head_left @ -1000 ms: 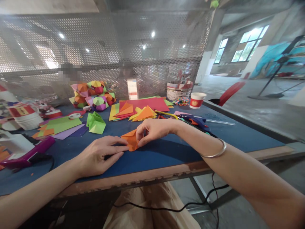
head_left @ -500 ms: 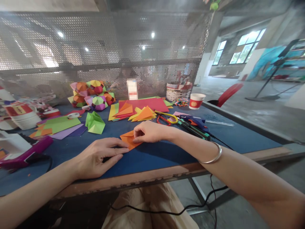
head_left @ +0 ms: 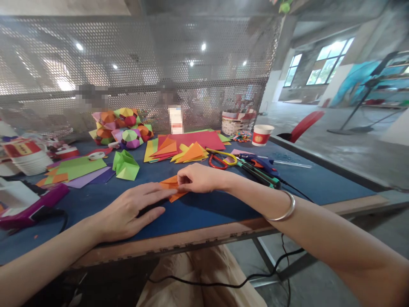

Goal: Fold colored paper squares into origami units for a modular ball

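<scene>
A folded piece of orange paper lies on the blue tabletop between my hands. My right hand is closed on its right side, thumb and fingers pinched together at the paper; part of the sheet is hidden under it. Fingers stretched out, my left hand rests on the table, its fingertips touching the paper's left part. Just behind sit folded orange and yellow papers and a red sheet. To the left stands a green folded paper piece.
Scissors, a green-and-black tool and a blue glue gun lie to the right. Behind are a paper cup, a basket and colourful paper balls. A purple device with a cord sits at left.
My left hand's fingertips have slid slightly right and up, further over the orange paper. My right hand keeps its pinch in nearly the same place.
</scene>
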The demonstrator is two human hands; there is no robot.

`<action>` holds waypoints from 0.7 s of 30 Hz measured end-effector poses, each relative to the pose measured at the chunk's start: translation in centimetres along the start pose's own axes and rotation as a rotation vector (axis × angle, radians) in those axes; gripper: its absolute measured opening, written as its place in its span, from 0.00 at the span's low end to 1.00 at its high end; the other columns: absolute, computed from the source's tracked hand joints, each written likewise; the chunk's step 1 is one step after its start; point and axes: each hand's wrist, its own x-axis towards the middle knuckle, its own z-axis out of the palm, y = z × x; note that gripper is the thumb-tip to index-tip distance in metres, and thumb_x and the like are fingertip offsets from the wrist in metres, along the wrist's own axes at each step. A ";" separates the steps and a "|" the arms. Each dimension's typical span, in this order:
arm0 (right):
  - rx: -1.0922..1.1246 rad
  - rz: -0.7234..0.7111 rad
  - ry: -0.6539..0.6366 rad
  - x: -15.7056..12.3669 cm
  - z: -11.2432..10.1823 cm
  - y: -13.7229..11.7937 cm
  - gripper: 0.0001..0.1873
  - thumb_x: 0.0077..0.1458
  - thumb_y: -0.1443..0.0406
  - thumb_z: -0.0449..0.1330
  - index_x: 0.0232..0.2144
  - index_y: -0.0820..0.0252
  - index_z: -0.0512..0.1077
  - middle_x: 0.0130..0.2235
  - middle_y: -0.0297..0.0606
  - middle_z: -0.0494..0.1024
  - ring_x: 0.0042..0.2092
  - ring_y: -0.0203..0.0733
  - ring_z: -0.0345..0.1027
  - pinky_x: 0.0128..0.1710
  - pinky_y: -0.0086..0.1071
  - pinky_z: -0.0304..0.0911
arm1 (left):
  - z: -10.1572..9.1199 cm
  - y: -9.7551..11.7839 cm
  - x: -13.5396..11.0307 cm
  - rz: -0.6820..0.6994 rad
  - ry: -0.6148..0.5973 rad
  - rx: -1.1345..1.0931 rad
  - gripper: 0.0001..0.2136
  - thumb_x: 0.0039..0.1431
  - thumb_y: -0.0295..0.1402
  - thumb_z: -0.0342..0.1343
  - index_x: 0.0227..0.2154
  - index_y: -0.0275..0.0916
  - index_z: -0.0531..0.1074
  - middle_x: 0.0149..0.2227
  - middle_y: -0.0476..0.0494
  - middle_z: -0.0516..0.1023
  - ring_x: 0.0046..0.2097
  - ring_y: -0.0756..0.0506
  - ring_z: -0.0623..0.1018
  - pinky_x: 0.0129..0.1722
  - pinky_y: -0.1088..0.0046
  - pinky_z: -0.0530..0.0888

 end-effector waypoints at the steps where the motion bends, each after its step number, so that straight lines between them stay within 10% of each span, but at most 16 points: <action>1: -0.007 0.001 -0.005 0.0 0.0 0.0 0.06 0.61 0.67 0.63 0.32 0.65 0.74 0.35 0.39 0.79 0.34 0.35 0.66 0.34 0.28 0.55 | -0.1 0.1 0.1 0.006 -0.024 -0.001 0.20 0.71 0.32 0.49 0.63 0.48 0.70 0.53 0.41 0.79 0.51 0.43 0.79 0.53 0.68 0.76; 10: 0.027 -0.004 -0.067 0.2 0.0 0.9 0.19 0.58 0.55 0.67 0.43 0.64 0.73 0.43 0.43 0.79 0.37 0.38 0.68 0.35 0.29 0.58 | 0.1 0.1 0.6 0.091 -0.046 0.019 0.19 0.71 0.32 0.49 0.61 0.50 0.72 0.50 0.42 0.78 0.48 0.43 0.77 0.49 0.68 0.75; 21: -0.035 0.191 -0.096 -0.7 -2.1 0.8 0.20 0.51 0.67 0.71 0.45 0.63 0.71 0.43 0.40 0.77 0.34 0.35 0.66 0.32 0.27 0.56 | 0.1 -0.5 0.1 0.139 -0.013 0.033 0.20 0.71 0.30 0.51 0.62 0.51 0.71 0.51 0.43 0.77 0.50 0.44 0.78 0.50 0.70 0.75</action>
